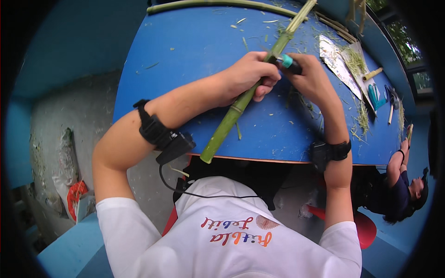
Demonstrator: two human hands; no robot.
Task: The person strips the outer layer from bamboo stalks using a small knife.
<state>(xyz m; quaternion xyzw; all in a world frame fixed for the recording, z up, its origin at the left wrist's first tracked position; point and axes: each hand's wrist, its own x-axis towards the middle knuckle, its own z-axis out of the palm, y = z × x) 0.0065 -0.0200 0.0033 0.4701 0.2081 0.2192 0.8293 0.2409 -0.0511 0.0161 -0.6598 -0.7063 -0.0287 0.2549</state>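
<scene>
A green bamboo stalk slants across the blue table, its lower end reaching past the near edge. Its far part is pale and stripped of green skin. My left hand is closed round the middle of the stalk, just below the stripped part. In my right hand is a knife with a black and teal handle. The knife's front end meets the stalk right beside my left fingers; its blade is mostly hidden there.
Another bamboo stalk lies along the far edge of the blue table. Shavings, paper sheets, a short bamboo piece and a teal tool lie to the right. Another person sits at the far right. A red stool stands nearby.
</scene>
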